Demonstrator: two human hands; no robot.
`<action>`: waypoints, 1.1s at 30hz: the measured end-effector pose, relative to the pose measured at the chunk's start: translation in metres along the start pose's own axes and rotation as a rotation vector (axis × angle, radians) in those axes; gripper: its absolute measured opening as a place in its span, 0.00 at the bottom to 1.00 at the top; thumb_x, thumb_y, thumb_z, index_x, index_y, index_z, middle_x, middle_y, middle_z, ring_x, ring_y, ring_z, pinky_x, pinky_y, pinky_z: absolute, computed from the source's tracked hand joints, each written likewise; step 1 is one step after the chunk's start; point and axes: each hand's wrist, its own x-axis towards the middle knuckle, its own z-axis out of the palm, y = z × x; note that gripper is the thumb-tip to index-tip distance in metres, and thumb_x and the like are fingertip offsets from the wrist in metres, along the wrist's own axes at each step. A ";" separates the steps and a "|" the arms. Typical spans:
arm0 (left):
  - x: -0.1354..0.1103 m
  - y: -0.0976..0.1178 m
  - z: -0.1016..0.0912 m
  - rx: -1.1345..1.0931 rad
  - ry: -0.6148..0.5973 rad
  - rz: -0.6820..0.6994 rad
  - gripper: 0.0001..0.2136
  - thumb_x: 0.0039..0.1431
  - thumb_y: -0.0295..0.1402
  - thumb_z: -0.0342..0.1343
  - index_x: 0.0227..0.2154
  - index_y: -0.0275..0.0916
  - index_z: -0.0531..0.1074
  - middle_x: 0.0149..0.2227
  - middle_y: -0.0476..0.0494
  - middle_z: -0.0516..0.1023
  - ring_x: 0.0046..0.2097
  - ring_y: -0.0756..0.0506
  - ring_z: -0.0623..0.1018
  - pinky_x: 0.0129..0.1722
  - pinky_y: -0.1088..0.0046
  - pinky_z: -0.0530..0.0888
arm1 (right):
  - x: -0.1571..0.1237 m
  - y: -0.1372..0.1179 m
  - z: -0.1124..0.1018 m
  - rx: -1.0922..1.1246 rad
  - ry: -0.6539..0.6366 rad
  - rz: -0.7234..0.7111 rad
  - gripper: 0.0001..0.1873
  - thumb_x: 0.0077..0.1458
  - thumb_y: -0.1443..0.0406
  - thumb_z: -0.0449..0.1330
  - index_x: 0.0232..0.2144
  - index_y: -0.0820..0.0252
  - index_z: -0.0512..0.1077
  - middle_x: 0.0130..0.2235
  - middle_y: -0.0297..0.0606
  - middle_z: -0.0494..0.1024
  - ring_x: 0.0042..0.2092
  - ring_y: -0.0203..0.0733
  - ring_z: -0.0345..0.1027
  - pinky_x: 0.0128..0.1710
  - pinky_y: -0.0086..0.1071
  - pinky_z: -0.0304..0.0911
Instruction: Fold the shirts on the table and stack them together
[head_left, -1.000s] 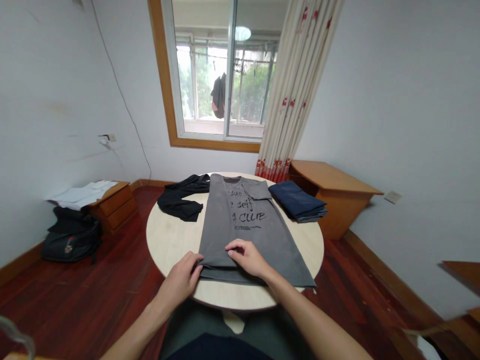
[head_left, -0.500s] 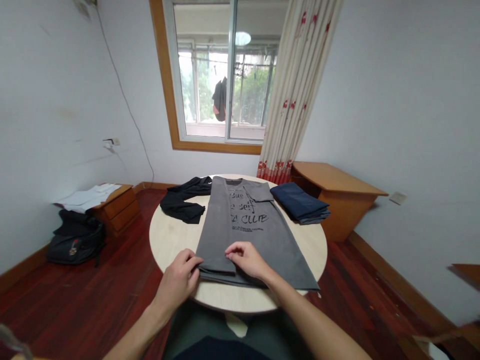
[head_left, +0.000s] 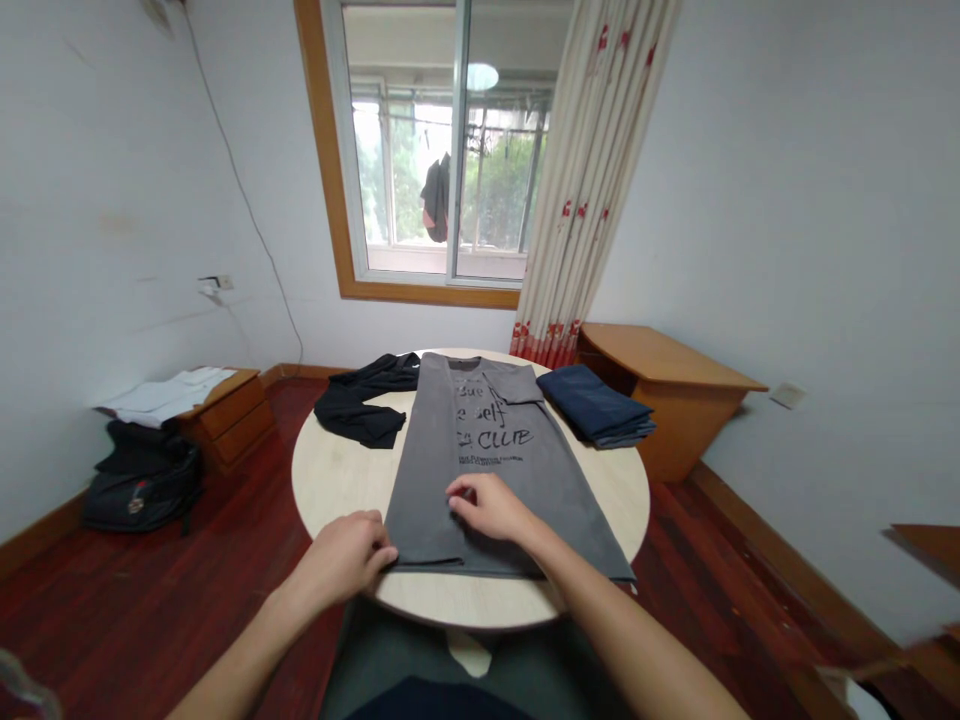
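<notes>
A grey T-shirt [head_left: 424, 490] with black lettering lies on the round pale table [head_left: 330, 490], its left side folded inward over the front. Thumb and fingers of my left hand [head_left: 352, 552] are closed at the shirt's near left corner, by the hem. My right hand [head_left: 491, 508] rests over the lower front, its fingers curled together at the inner edge of the folded strip. A short sleeve [head_left: 517, 386] lies across the chest on the right.
A crumpled black garment [head_left: 360, 405] lies on the table's left side. Folded dark blue clothing [head_left: 596, 400] is stacked at the right. Beyond the table stand a wooden desk [head_left: 675, 360], a small drawer cabinet [head_left: 236, 415] and a black bag [head_left: 142, 480].
The folded strip's near end has come down, and its lower edge now lies close to the shirt's hem. My left hand has moved slightly down and left; my right hand stays at the fold.
</notes>
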 end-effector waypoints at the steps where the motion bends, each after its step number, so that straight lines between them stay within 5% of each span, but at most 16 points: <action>1: 0.007 0.002 0.001 -0.015 0.042 0.026 0.15 0.65 0.37 0.48 0.31 0.42 0.79 0.38 0.42 0.79 0.42 0.42 0.78 0.43 0.67 0.72 | 0.003 0.000 -0.001 -0.083 0.075 -0.043 0.16 0.59 0.63 0.57 0.47 0.62 0.76 0.46 0.46 0.80 0.47 0.45 0.74 0.50 0.38 0.67; 4: 0.031 0.004 0.017 -0.044 0.185 0.149 0.20 0.70 0.41 0.41 0.51 0.40 0.76 0.55 0.38 0.75 0.56 0.40 0.73 0.56 0.64 0.68 | 0.006 0.009 0.008 -0.259 0.037 -0.117 0.29 0.62 0.58 0.55 0.62 0.66 0.65 0.65 0.52 0.64 0.66 0.53 0.56 0.65 0.46 0.51; 7: 0.046 -0.001 0.043 0.004 0.138 0.208 0.27 0.69 0.46 0.41 0.65 0.38 0.61 0.68 0.37 0.58 0.69 0.39 0.58 0.66 0.57 0.56 | 0.001 0.022 0.016 -0.336 -0.151 -0.117 0.36 0.65 0.53 0.49 0.68 0.66 0.54 0.71 0.50 0.50 0.72 0.54 0.39 0.69 0.53 0.37; 11: 0.039 -0.012 0.062 0.047 0.020 0.219 0.30 0.69 0.49 0.39 0.68 0.40 0.54 0.71 0.38 0.50 0.71 0.38 0.50 0.68 0.52 0.51 | 0.003 0.033 0.002 -0.309 -0.272 -0.119 0.39 0.63 0.48 0.52 0.69 0.62 0.54 0.71 0.48 0.49 0.72 0.54 0.39 0.69 0.53 0.38; 13: 0.035 -0.015 0.056 0.034 0.001 0.234 0.28 0.68 0.48 0.41 0.67 0.41 0.58 0.70 0.38 0.53 0.71 0.37 0.53 0.67 0.52 0.54 | 0.014 0.035 -0.011 -0.304 -0.226 -0.114 0.38 0.62 0.49 0.54 0.67 0.62 0.57 0.70 0.49 0.52 0.71 0.55 0.40 0.68 0.54 0.39; 16: 0.048 -0.012 0.030 -0.005 -0.037 0.219 0.22 0.68 0.45 0.42 0.53 0.44 0.76 0.57 0.38 0.75 0.61 0.37 0.72 0.59 0.58 0.67 | 0.044 0.039 -0.024 -0.326 -0.099 -0.142 0.35 0.63 0.52 0.53 0.67 0.63 0.58 0.70 0.50 0.53 0.71 0.54 0.41 0.68 0.54 0.39; 19: 0.094 -0.008 0.005 -0.029 0.048 0.094 0.25 0.70 0.45 0.37 0.38 0.42 0.81 0.41 0.38 0.83 0.46 0.38 0.81 0.49 0.63 0.73 | 0.078 0.043 -0.021 -0.356 -0.055 -0.201 0.33 0.65 0.53 0.52 0.66 0.63 0.58 0.69 0.50 0.55 0.71 0.51 0.42 0.68 0.53 0.39; 23: 0.186 -0.019 0.002 -0.072 0.282 0.117 0.25 0.71 0.40 0.35 0.60 0.37 0.68 0.61 0.37 0.71 0.62 0.42 0.70 0.61 0.65 0.65 | 0.106 0.049 -0.005 -0.413 -0.101 -0.290 0.32 0.64 0.55 0.54 0.65 0.64 0.60 0.68 0.52 0.58 0.70 0.51 0.46 0.68 0.54 0.39; 27: 0.277 -0.050 0.022 0.134 0.128 0.164 0.29 0.70 0.44 0.36 0.67 0.32 0.57 0.70 0.35 0.51 0.71 0.39 0.51 0.68 0.56 0.50 | 0.109 0.055 0.005 -0.406 -0.125 -0.352 0.32 0.64 0.54 0.52 0.65 0.61 0.59 0.68 0.49 0.59 0.70 0.50 0.46 0.69 0.54 0.37; 33: 0.377 -0.094 0.022 0.312 0.169 0.114 0.34 0.68 0.50 0.36 0.67 0.29 0.55 0.71 0.31 0.48 0.72 0.37 0.47 0.68 0.56 0.45 | 0.105 0.058 0.000 -0.320 -0.147 -0.320 0.34 0.65 0.49 0.49 0.67 0.58 0.56 0.70 0.46 0.54 0.71 0.49 0.41 0.69 0.54 0.34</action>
